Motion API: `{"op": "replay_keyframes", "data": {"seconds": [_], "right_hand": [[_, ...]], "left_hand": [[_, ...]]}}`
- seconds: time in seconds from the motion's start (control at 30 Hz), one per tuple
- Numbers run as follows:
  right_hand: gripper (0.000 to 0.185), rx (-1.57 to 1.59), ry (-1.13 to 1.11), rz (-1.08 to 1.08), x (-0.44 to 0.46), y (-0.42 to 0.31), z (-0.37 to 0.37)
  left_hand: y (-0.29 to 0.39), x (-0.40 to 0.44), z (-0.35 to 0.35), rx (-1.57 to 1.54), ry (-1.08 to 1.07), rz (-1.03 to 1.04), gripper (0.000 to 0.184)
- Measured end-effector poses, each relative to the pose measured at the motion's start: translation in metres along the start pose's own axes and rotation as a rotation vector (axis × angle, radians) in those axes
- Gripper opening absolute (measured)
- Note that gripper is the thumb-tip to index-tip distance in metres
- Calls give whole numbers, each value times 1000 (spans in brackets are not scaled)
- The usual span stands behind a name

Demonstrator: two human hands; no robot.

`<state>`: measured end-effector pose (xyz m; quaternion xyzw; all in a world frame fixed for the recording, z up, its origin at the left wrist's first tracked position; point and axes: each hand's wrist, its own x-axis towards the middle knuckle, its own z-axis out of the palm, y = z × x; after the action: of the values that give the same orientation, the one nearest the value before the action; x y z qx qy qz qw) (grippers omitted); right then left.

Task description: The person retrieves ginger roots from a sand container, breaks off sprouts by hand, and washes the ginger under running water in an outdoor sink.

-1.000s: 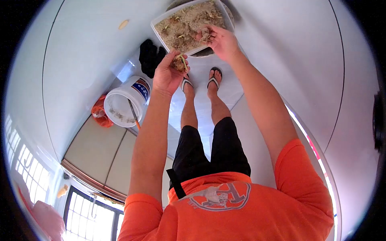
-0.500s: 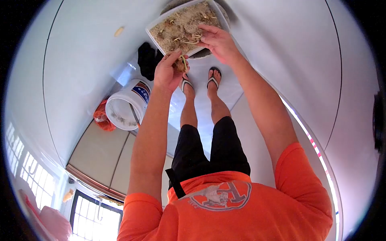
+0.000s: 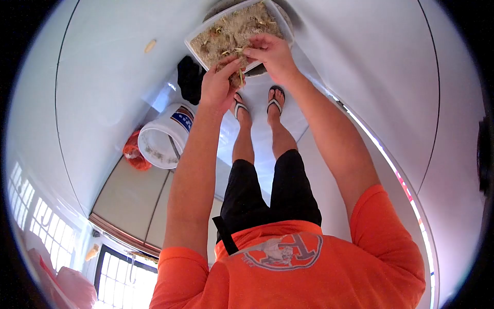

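A white rectangular tub (image 3: 292,37) holds a sandy-brown, crumbly material (image 3: 231,31) with yellowish sprouts scattered over it. At the tub's near edge, my left hand (image 3: 218,87) is closed around a brown clump (image 3: 236,79) with a pale green shoot on it. My fingers hide much of that clump. Just to the right, over the tub, my right hand (image 3: 275,56) pinches at a pale sprout (image 3: 239,50) with thumb and fingers. Its fingertips are close to those of my left hand.
A white bucket (image 3: 163,129) lies tipped on its side at left, with a stick-like tool inside. Beside it are an orange-red bag (image 3: 135,153) and, higher up, a black cloth-like bundle (image 3: 189,80). My sandalled feet (image 3: 276,100) stand below the tub. A small tan piece (image 3: 150,46) lies at upper left.
My right hand has shifted left, towards my left hand. My left hand has moved slightly up and right with the clump, so the two hands are closer together over the tub's near edge.
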<state>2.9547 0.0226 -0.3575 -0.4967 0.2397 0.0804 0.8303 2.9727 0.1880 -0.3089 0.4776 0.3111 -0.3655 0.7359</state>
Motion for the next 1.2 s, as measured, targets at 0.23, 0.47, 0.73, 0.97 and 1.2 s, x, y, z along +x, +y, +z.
{"op": "replay_keyframes", "data": {"seconds": [0.23, 0.47, 0.73, 0.97, 1.2], "right_hand": [[19, -27, -19, 85, 12, -4, 4], [22, -65, -42, 108, 18, -8, -3], [32, -325, -15, 95, 26, 6, -8], [31, -50, -12, 164, 27, 6, -6], [31, -8, -72, 211, 21, 3, 3]], "left_hand": [[0, 16, -1, -44, 100, 5, 25], [-1, 26, -19, -48, 48, -48, 19], [2, 25, -16, -49, 112, -77, 18], [4, 33, -19, -15, 62, -97, 17], [7, 26, -11, -1, 64, -126, 17]]}}
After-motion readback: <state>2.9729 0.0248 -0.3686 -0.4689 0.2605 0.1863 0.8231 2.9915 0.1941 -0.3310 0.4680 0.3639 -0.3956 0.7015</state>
